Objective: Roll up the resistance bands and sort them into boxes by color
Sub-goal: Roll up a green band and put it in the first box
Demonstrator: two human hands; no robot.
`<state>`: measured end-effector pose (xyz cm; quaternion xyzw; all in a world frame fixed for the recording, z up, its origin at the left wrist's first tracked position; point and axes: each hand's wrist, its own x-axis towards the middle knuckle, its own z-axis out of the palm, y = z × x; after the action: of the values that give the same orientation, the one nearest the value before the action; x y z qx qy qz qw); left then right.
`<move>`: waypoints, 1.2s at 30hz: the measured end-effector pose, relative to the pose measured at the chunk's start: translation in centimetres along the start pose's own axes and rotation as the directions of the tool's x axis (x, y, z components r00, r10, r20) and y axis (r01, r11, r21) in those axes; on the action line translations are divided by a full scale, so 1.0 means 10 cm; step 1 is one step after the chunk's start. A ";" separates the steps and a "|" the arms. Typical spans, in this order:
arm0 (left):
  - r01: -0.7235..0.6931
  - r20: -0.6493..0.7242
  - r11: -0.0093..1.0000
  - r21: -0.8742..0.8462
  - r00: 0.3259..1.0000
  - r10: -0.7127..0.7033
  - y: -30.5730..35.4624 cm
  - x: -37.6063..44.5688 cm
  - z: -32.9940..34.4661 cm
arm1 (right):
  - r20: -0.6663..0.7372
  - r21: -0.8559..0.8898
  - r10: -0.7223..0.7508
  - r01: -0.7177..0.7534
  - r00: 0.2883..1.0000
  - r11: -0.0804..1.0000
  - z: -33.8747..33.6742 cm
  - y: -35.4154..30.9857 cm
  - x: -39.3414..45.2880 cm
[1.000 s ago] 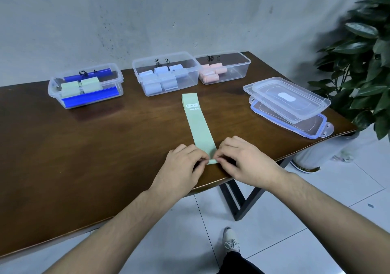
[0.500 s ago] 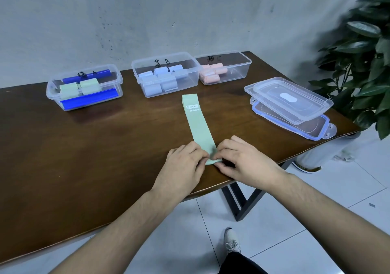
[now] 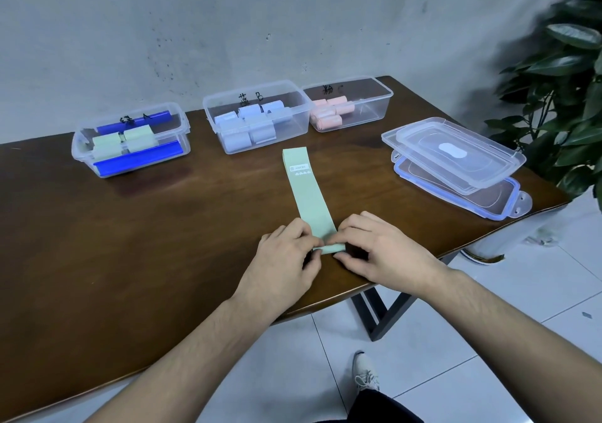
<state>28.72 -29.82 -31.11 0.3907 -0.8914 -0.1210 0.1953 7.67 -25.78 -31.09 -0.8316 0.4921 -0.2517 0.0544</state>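
On the wooden table (image 3: 97, 243), the green resistance band (image 3: 308, 191) lies flat, its long axis running away from the person. The left hand (image 3: 283, 259) and right hand (image 3: 381, 249) pinch its near, just-rolled end.

Grey wall (image 3: 228, 15), white tiled floor (image 3: 537, 292), wooden table (image 3: 97, 243).

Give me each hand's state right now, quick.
Left hand: fingers pinch the near, just-rolled end of the green band.
Right hand: fingers pinch the same end from the other side.
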 end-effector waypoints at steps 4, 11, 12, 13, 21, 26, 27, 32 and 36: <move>0.024 -0.002 1.000 -0.005 1.000 -0.024 0.00 0.00 -0.01 | 0.015 -0.014 0.005 -0.005 1.000 1.000 0.02 0.05 0.03; -0.008 -0.065 0.999 0.037 0.998 0.010 0.01 0.01 -0.01 | 0.121 0.006 0.024 -0.025 0.992 1.000 -0.02 0.11 0.12; -0.009 -0.059 0.998 0.056 0.998 0.013 0.00 0.02 0.00 | 0.127 0.006 0.025 -0.026 0.992 1.000 -0.02 0.12 0.12; -0.009 -0.057 0.998 0.067 0.998 0.013 0.00 0.03 0.00 | 0.126 0.006 0.027 -0.028 0.992 1.000 -0.01 0.12 0.12; 0.049 -0.041 0.999 0.006 0.998 -0.049 -0.02 0.08 -0.02 | 0.046 0.111 0.066 -0.070 0.997 0.991 0.04 0.14 0.12; 0.035 -0.067 0.999 0.023 0.997 -0.034 0.00 0.07 -0.04 | 0.072 0.100 0.075 -0.081 0.995 0.992 0.04 0.18 0.18; 0.030 -0.079 0.999 0.040 0.997 -0.026 0.01 0.06 -0.04 | 0.083 0.094 0.070 -0.078 0.994 0.992 0.04 0.19 0.19; 0.043 -0.062 0.997 0.057 0.997 -0.040 -0.02 0.12 -0.05 | 0.118 0.087 0.084 -0.095 0.989 0.992 0.01 0.22 0.25; 0.070 -0.013 0.994 0.078 0.998 -0.069 -0.05 0.15 -0.06 | 0.096 0.113 0.082 -0.093 0.992 0.989 0.01 0.21 0.23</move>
<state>28.34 -31.31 -30.40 0.4293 -0.8804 -0.0904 0.1802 6.92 -28.78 -31.03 -0.8151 0.5095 -0.2396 0.1365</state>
